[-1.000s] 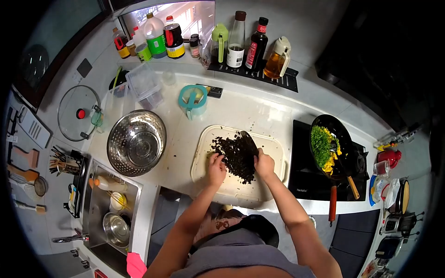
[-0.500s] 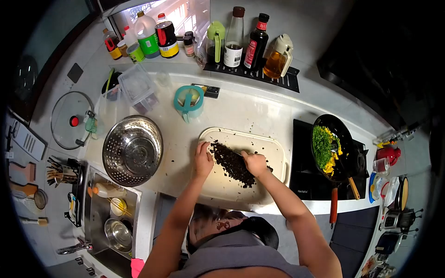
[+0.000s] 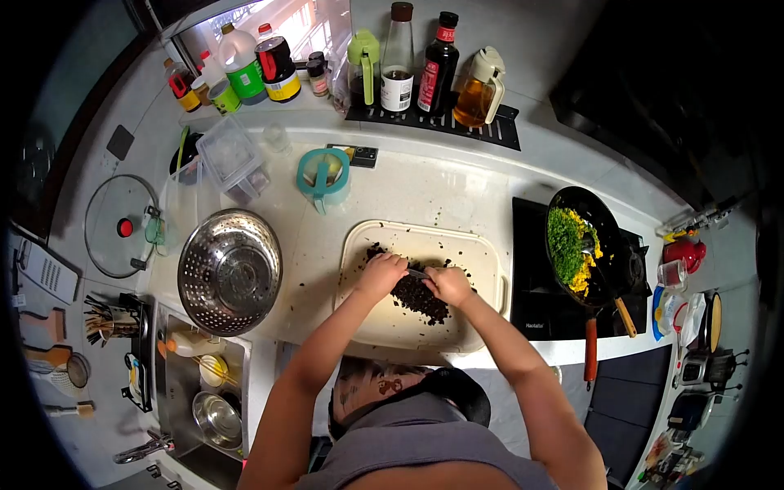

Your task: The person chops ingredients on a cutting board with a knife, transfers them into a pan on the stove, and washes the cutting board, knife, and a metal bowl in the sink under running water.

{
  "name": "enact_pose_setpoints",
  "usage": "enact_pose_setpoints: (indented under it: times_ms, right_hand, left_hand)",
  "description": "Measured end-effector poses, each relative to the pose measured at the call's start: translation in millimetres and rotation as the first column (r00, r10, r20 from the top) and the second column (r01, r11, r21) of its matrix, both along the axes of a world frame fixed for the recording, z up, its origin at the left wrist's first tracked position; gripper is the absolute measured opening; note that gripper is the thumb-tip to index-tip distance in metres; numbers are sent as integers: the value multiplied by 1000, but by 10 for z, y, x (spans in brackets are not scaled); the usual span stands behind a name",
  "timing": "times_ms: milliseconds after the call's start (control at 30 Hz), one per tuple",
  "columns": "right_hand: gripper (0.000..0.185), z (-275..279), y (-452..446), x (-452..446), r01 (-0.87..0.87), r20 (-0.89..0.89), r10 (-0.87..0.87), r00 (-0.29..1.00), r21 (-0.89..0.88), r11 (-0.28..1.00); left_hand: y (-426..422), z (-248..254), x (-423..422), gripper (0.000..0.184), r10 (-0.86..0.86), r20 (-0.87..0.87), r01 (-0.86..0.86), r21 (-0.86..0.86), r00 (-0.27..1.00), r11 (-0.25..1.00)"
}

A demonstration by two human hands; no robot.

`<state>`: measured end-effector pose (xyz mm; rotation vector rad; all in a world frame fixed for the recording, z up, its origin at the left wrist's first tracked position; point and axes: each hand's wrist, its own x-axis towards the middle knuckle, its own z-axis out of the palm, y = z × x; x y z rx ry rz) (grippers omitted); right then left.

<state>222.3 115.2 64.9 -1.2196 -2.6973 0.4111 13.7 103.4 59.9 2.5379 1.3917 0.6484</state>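
A cream cutting board (image 3: 478, 331) lies on the counter, with finely chopped dark food (image 3: 423, 306) heaped across its middle. My right hand (image 3: 449, 286) is closed round the handle of a knife (image 3: 416, 273), whose dark blade points left over the heap. My left hand (image 3: 382, 276) is at the blade's far end, above the heap's upper left part. Its fingers are together, and the part of the blade under them is hidden.
A steel colander (image 3: 229, 273) stands left of the board, a teal-lidded jug (image 3: 323, 181) behind it. On the right, a wok (image 3: 605, 237) with green and yellow food sits on the black stove (image 3: 535, 269). A sink (image 3: 175, 392) is at lower left.
My left hand has moved from the board's left side in over the food to the knife. The knife now lies across the heap, pointing left. The view has shifted slightly.
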Motion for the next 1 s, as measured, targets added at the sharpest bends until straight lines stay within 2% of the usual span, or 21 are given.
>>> enact_pose_setpoints:
  times_ms: [33,167,267,300,400,433,567,600,700,800,833,933,1000]
  right_hand:
    - [16,35,27,30,-7,6,7,1000,-29,1000]
    - [13,158,33,-317,-2,290,20,957,-62,998]
    - [13,404,-65,-546,67,318,-38,947,-81,994]
    - [11,430,-119,-575,80,328,-51,943,-75,994]
    - [9,125,-177,-375,82,248,-59,967,-82,993]
    - [11,62,-179,-233,51,114,-48,992,-26,998]
    - [18,-53,-171,-13,-11,-84,15,996,46,999]
    - [18,-37,-158,-46,-15,-50,16,999,34,999]
    - [21,72,-176,-175,-62,109,62,992,-2,998]
    - [21,179,-124,-100,-93,78,98,992,-69,993]
    - [22,220,-116,-42,-42,153,57,987,-95,995]
    - [22,436,-184,29,1,165,17,986,-108,994]
    - [23,496,-203,43,50,170,-43,984,-41,998]
  left_hand:
    - [-8,-36,24,21,-7,14,7,2,1000,1000]
    - [-141,-312,-180,21,122,145,-120,-20,982,993]
    - [-153,-254,-317,22,131,288,-99,-123,949,987]
    - [-159,-232,-335,23,103,295,-74,-108,950,991]
    - [-171,-156,-273,21,30,119,-24,-50,992,998]
    - [-151,-107,-211,21,30,88,-28,-28,996,999]
    - [-290,4,-2,19,49,-9,-48,27,999,998]
    - [-297,19,-1,19,50,-25,-48,46,998,998]
    - [-414,-197,-135,18,89,66,-91,21,994,996]
    - [-445,-276,-180,18,119,149,-120,0,982,993]
    - [-436,-260,-166,18,131,176,-128,-31,976,991]
    - [-364,-183,-79,17,108,245,-93,-73,964,993]
    - [-264,-107,-40,16,70,272,-56,-59,960,997]
